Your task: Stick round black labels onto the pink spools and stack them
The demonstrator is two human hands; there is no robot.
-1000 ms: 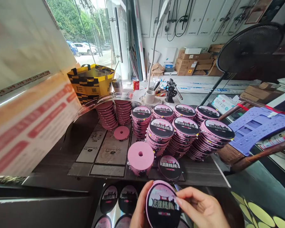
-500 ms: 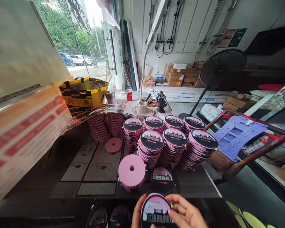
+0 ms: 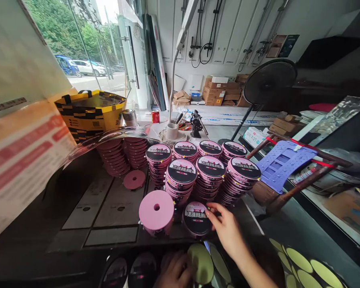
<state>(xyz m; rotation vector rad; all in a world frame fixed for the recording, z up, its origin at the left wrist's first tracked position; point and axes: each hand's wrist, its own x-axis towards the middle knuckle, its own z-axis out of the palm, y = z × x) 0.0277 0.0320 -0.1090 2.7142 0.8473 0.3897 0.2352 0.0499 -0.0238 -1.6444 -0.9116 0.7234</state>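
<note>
My right hand (image 3: 225, 224) pinches the right edge of a round foam disc (image 3: 195, 225) with a black-and-pink printed face, lying flat in front of the stacks. Low in the picture, my left hand (image 3: 175, 270) is dark and smeared by motion. A yellow-green round piece (image 3: 201, 262) lies beside its fingers; whether they touch it I cannot tell. Left of the printed disc stands a stack of plain pink foam discs (image 3: 151, 214) with a centre hole. Behind are several stacks of printed discs (image 3: 182, 172) with small pin heads round their edges.
One pink disc (image 3: 134, 180) lies by taller pink stacks (image 3: 112, 158) under a clear curved sheet. More yellow-green rounds (image 3: 298, 260) are at the lower right. A purple stool top (image 3: 285, 166), a black fan (image 3: 270, 86) and a yellow-black bag (image 3: 93, 114) stand around the table.
Both hands held a printed disc at the bottom; now the right hand has reached forward to the small printed pile. My left hand stays low, and yellow-green rounds show there. The view has shifted slightly.
</note>
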